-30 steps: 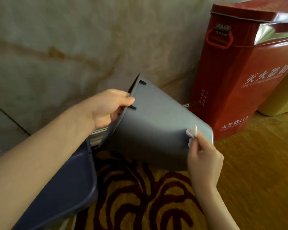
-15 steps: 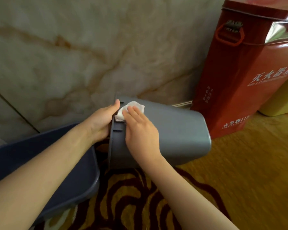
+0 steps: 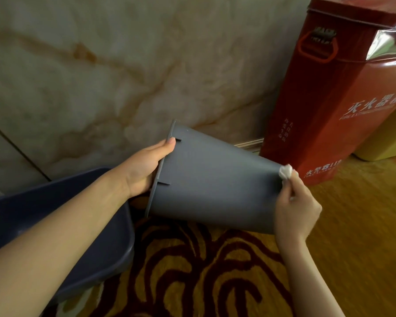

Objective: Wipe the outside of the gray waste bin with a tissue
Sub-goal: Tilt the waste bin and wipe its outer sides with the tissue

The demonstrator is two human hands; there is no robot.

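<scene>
The gray waste bin [image 3: 210, 179] is held off the floor on its side, rim to the left and base to the right. My left hand [image 3: 144, 170] grips the rim, thumb on the outer wall and fingers hidden inside the opening. My right hand [image 3: 295, 207] pinches a crumpled white tissue [image 3: 285, 172] and presses it against the bin's outer wall at the upper corner of the base end. The bin's inside is hidden.
A dark blue plastic tub [image 3: 96, 236] lies under my left forearm. A tall red fire-extinguisher box [image 3: 334, 106] stands just right of the bin's base, with a yellow container [image 3: 389, 138] behind it. A marble wall rises behind, and a patterned rug [image 3: 204, 271] covers the floor.
My right hand slid the tissue along the bin's wall from the rim end to the base end. The bin's base has tipped upward again.
</scene>
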